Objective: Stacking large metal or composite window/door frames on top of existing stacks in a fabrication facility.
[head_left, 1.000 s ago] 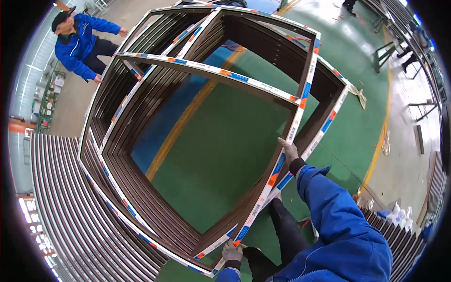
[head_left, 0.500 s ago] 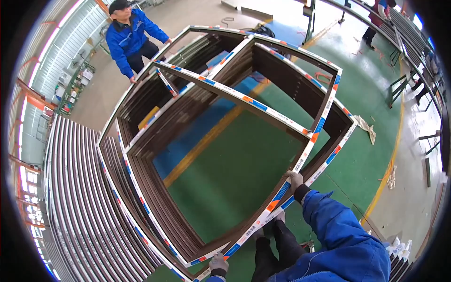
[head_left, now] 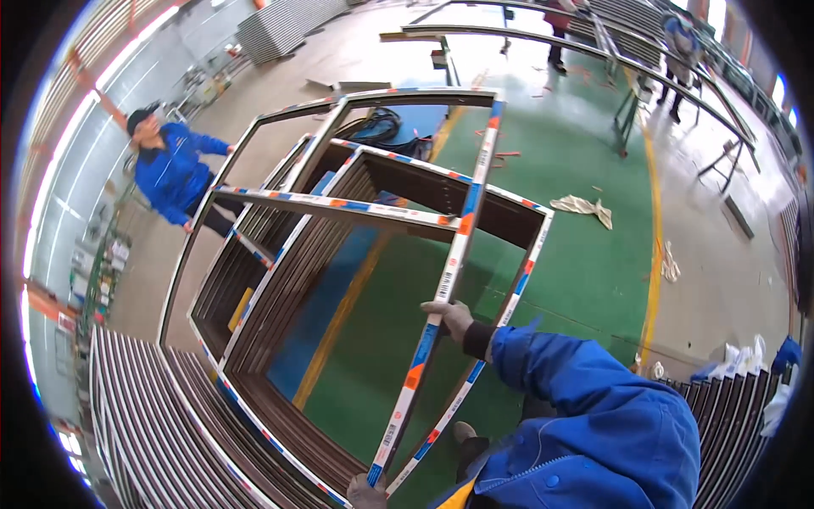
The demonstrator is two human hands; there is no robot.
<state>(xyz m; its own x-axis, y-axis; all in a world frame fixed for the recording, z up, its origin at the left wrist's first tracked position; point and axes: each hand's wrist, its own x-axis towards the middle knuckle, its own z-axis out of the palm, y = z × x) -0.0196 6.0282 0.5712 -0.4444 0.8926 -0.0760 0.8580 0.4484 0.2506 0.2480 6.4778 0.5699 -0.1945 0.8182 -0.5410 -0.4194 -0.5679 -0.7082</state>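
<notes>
A dark window frame (head_left: 413,373) with crossbars, its face covered in white, blue and orange protective tape, is raised above a stack of similar frames (head_left: 527,270). My right hand (head_left: 454,319), in a grey glove, is closed around the frame's near right bar. Lower down, my left hand (head_left: 366,492), also gloved, grips the same bar near its bottom corner; the picture's lower edge cuts part of it off. Across from me, a co-worker in a blue jacket (head_left: 172,174) has both hands on the frame's far left side.
Many long metal profiles (head_left: 161,416) lie stacked at left. A white cloth (head_left: 585,209) is on the green floor, and a black cable coil (head_left: 373,127) lies beyond the stack. Work stands with long bars (head_left: 543,47) are at the back. More profiles (head_left: 729,424) stand at right.
The frame has been lifted and shifted left off the stack, with my hands and the co-worker moving along with it. My view has turned rightward.
</notes>
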